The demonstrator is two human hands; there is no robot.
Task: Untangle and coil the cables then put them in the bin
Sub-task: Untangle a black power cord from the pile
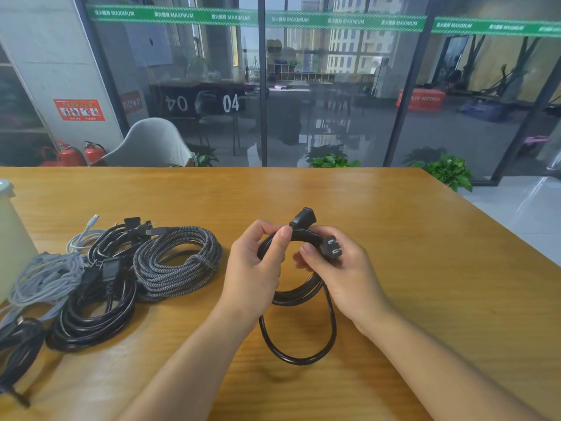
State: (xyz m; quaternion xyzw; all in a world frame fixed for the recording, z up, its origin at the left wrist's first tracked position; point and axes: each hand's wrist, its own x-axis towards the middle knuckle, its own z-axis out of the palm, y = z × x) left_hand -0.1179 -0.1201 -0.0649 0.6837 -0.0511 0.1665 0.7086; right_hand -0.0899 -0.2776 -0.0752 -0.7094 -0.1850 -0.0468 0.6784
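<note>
We see L hand [258,262] and R hand [340,268] both grasping black power cable [299,326] coil above table [425,268]; other cables [176,262] at 9 o'clock.

Wooden table [394,238] bearing coiled cables [177,262]

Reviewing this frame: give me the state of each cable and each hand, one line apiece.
black power cable: coiled, held above the table, one loop hanging low
left hand: grips the coil
right hand: grips the coil beside its plug
braided cable: coiled, lying on table
black cables: coiled, on table
grey cable: loosely bundled
</note>
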